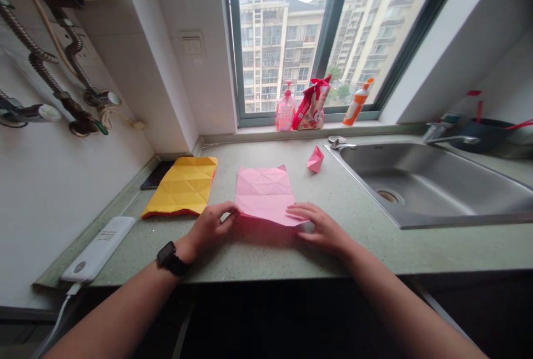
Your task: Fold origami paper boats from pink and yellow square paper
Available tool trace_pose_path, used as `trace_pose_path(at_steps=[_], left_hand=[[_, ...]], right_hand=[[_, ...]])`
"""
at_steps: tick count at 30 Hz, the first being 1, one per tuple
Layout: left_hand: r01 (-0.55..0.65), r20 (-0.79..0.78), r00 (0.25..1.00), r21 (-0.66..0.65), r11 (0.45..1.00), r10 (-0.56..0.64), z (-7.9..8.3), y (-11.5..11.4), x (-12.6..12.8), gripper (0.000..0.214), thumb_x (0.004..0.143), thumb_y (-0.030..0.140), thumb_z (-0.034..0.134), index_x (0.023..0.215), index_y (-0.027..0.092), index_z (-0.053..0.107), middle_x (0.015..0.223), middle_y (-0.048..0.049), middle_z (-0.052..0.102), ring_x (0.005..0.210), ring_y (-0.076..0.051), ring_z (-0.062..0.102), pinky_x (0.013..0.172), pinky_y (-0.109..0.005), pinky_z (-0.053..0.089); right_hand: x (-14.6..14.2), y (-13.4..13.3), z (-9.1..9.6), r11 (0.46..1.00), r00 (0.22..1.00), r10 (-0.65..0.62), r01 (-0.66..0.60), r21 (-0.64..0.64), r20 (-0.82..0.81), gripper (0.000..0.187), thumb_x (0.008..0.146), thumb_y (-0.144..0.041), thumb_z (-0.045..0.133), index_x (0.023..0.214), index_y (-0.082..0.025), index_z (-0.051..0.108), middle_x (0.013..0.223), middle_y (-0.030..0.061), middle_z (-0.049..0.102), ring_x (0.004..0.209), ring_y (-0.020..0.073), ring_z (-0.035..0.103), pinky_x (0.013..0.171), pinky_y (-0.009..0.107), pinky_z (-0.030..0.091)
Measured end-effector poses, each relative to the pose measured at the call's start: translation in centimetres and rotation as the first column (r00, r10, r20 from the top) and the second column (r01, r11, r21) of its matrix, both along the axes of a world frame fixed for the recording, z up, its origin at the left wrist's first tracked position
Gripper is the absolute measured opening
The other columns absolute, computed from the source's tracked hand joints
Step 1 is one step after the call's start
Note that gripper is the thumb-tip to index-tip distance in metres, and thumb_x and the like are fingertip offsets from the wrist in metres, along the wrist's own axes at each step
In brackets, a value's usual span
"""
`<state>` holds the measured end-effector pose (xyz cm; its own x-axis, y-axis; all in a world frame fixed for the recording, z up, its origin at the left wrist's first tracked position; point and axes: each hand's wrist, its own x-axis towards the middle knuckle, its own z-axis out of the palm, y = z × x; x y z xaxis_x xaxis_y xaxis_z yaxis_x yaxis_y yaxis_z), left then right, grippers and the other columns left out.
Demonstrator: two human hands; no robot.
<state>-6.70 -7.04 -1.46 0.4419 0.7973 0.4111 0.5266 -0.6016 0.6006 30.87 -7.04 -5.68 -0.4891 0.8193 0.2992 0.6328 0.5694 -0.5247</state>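
Pink paper [265, 190] is creased; near edge raised.

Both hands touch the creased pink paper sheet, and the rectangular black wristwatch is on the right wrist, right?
No: the head view shows the rectangular black wristwatch on the left wrist. The left hand and right hand do touch the creased pink paper sheet.

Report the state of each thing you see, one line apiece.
Pink sheet: creased, near edge lifted
Left hand: pinching sheet's near left corner
Right hand: laid over sheet's near right corner
Small pink piece: folded up
Yellow sheets: creased, stacked, opened out
White device: cable plugged in
Orange bottle: standing, cap on
Pink pump bottle: upright
Faucet: not running
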Motion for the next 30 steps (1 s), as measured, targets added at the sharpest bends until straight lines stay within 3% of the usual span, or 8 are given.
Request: trace_pose_path(at_steps=[3,5,10,15,19,21,24,30], left_hand=[[-0.029,0.045,0.999,-0.021,0.999,0.03,0.6,-0.4,-0.1,0.014,0.103,0.028,0.063,0.097,0.023,0.075,0.09,-0.002,0.081,0.083,-0.02,0.076,0.082,-0.031,0.061],[-0.034,0.076,0.996,-0.041,0.999,0.037,1.1,-0.6,-0.1,0.016,0.104,0.031,0.063,0.097,0.022,0.074,0.087,-0.0023,0.08,0.081,-0.02,0.076,0.08,-0.031,0.061],[-0.088,0.185,0.977,-0.113,0.99,0.108,2.5,0.1,0.2,0.02,0.104,0.037,0.063,0.097,0.021,0.072,0.083,-0.0023,0.076,0.074,-0.018,0.073,0.07,-0.028,0.058],[-0.221,0.127,0.963,-0.145,0.965,0.239,4.9,3.5,1.3,0.022,0.102,0.04,0.063,0.095,0.021,0.071,0.079,-0.0002,0.073,0.069,-0.017,0.068,0.066,-0.028,0.052],[-0.301,0.037,0.95,-0.142,0.943,0.309,6.3,7.4,2.6,0.021,0.102,0.039,0.062,0.095,0.022,0.072,0.083,-0.0008,0.076,0.075,-0.02,0.072,0.07,-0.03,0.051],[-0.32,0.015,0.945,-0.154,0.935,0.326,5.9,9.0,3.1,0.018,0.102,0.036,0.062,0.098,0.022,0.073,0.088,-0.0017,0.079,0.082,-0.022,0.075,0.075,-0.031,0.053],[-0.347,-0.014,0.936,-0.183,0.92,0.351,4.0,10.2,3.7,0.017,0.102,0.032,0.063,0.108,0.022,0.075,0.101,-0.0038,0.082,0.091,-0.024,0.078,0.081,-0.035,0.058],[-0.317,-0.192,0.936,-0.096,0.944,0.295,0.3,9.5,3.7,0.04,0.102,0.017,0.06,0.139,0.023,0.07,0.124,-0.0075,0.083,0.107,-0.027,0.081,0.099,-0.042,0.065]], right_hand=[[-0.2,-0.2,0.8,1.0,0.99,-0.002,0.002,0.004,-0.142,0.035,0.105,-0.05,0.062,0.124,-0.032,0.085,0.136,0.0107,0.081,0.13,0.0331,0.074,0.116,0.057,0.057],[-0.4,-0.4,1.5,0.999,0.976,-0.045,0.039,-0.031,-0.214,0.039,0.108,-0.054,0.056,0.112,-0.031,0.088,0.119,0.0092,0.086,0.115,0.0323,0.08,0.107,0.054,0.063],[-1.1,0.6,3.9,0.98,0.929,-0.124,0.059,-0.192,-0.349,0.045,0.103,-0.065,0.064,0.099,-0.027,0.089,0.105,0.0082,0.088,0.096,0.0318,0.083,0.09,0.046,0.066],[-1.9,5.4,6.1,0.922,0.888,-0.176,-0.003,-0.388,-0.425,0.05,0.093,-0.068,0.074,0.105,-0.022,0.09,0.105,0.0099,0.088,0.096,0.0316,0.082,0.087,0.043,0.065],[-2.3,10.0,6.6,0.903,0.895,-0.193,0.002,-0.429,-0.402,0.041,0.091,-0.057,0.074,0.107,-0.023,0.09,0.108,0.009,0.088,0.097,0.0313,0.08,0.086,0.042,0.063],[-2.3,11.6,6.2,0.893,0.912,-0.225,0.052,-0.448,-0.343,0.035,0.092,-0.049,0.07,0.104,-0.022,0.09,0.104,0.0085,0.088,0.093,0.0305,0.08,0.081,0.04,0.062],[-2.4,12.6,4.6,0.888,0.93,-0.291,0.176,-0.424,-0.224,0.03,0.093,-0.036,0.063,0.099,-0.021,0.089,0.096,0.0068,0.087,0.086,0.0282,0.078,0.071,0.036,0.057],[-2.7,11.9,2.6,0.928,0.951,-0.301,0.276,-0.249,-0.068,0.027,0.095,-0.026,0.059,0.095,-0.025,0.087,0.089,0.0035,0.086,0.077,0.023,0.074,0.068,0.033,0.047]])
